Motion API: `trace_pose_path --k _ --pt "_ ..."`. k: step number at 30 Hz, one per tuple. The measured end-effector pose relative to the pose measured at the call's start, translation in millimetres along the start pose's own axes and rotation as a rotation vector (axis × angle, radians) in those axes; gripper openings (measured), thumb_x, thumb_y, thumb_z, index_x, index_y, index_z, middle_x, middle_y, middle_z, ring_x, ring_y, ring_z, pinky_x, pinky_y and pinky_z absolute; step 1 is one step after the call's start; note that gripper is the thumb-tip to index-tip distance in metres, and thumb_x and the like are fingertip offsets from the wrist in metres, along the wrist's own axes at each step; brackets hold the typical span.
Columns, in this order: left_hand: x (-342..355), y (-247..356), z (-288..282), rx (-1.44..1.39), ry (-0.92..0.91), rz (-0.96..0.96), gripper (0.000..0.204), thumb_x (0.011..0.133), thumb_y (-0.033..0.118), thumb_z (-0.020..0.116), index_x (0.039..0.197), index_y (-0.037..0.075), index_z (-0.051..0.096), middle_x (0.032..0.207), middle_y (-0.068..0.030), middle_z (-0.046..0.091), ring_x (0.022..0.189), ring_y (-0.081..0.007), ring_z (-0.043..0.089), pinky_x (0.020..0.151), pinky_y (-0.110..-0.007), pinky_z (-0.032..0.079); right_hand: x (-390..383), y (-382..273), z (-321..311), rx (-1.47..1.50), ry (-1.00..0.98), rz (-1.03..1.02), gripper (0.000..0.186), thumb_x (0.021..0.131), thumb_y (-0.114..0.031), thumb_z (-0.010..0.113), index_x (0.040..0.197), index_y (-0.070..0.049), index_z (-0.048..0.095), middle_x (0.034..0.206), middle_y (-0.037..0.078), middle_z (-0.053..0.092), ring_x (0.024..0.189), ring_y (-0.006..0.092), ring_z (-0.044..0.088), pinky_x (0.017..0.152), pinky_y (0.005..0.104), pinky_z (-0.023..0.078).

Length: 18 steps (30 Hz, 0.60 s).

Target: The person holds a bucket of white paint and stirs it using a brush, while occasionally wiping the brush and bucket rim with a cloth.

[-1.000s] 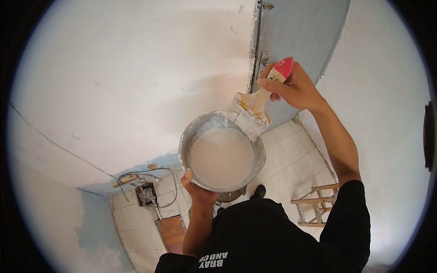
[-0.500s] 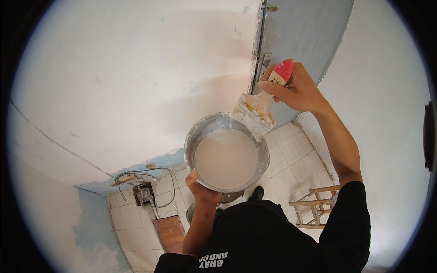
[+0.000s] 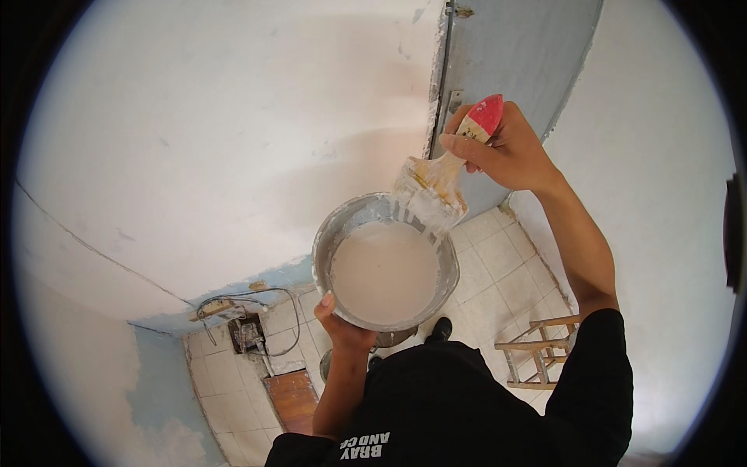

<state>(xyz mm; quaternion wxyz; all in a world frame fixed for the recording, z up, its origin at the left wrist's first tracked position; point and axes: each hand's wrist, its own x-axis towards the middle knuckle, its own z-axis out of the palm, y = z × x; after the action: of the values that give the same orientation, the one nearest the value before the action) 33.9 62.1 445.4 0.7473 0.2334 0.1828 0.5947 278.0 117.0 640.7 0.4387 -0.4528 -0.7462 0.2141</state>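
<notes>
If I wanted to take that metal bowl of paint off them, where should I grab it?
Probably under the metal bowl, from below on a free side: it is full of whitish paint, the left hand cups its near rim, and the brush rests over the far rim.

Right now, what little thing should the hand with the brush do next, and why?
Probably wipe the brush lightly against the bowl's rim. The right hand holds it by its red handle, bristles coated white and resting at the far edge of the metal bowl, which the left hand holds from below. The bowl is full of pale paint, so drips seem likely.
</notes>
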Motion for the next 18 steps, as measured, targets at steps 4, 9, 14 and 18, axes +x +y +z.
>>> trace_pose_path --k 4,9,14,18 --pt "1.1 -1.2 -0.2 -0.015 -0.005 -0.004 0.080 0.072 0.054 0.052 0.133 0.003 0.042 0.125 -0.0138 0.052 0.115 -0.0272 0.052 0.093 -0.039 0.044 0.0 3.5 -3.6 -0.083 0.041 0.043 0.020 0.084 -0.019 0.066 0.077 0.000 0.062 0.061 0.003 0.058 0.052 0.0085 0.056 0.047 0.0224 0.042" --pt "3.3 -1.7 1.0 -0.011 -0.007 0.005 0.079 0.072 0.054 0.053 0.133 0.003 0.042 0.125 -0.0134 0.052 0.114 -0.0270 0.053 0.092 -0.039 0.045 -0.5 1.2 -2.2 -0.016 0.023 0.064 0.020 0.083 -0.019 0.066 0.078 0.000 0.063 0.060 0.004 0.058 0.051 0.0092 0.056 0.047 0.0223 0.043" --pt "2.9 -2.5 0.2 -0.031 0.013 0.012 0.078 0.073 0.053 0.053 0.132 0.003 0.043 0.125 -0.0130 0.053 0.113 -0.0269 0.053 0.090 -0.039 0.046 1.2 4.4 -5.8 -0.100 0.043 0.068 0.020 0.083 -0.019 0.066 0.079 0.000 0.063 0.062 0.004 0.059 0.052 0.0094 0.057 0.047 0.0222 0.044" --pt "3.4 -2.2 0.4 -0.024 0.015 0.016 0.076 0.073 0.052 0.053 0.132 0.004 0.044 0.124 -0.0128 0.053 0.113 -0.0270 0.054 0.090 -0.039 0.046 0.7 5.4 -5.3 -0.065 0.035 0.057 0.020 0.084 -0.019 0.066 0.079 0.001 0.063 0.063 0.005 0.060 0.052 0.0097 0.058 0.047 0.0225 0.044"
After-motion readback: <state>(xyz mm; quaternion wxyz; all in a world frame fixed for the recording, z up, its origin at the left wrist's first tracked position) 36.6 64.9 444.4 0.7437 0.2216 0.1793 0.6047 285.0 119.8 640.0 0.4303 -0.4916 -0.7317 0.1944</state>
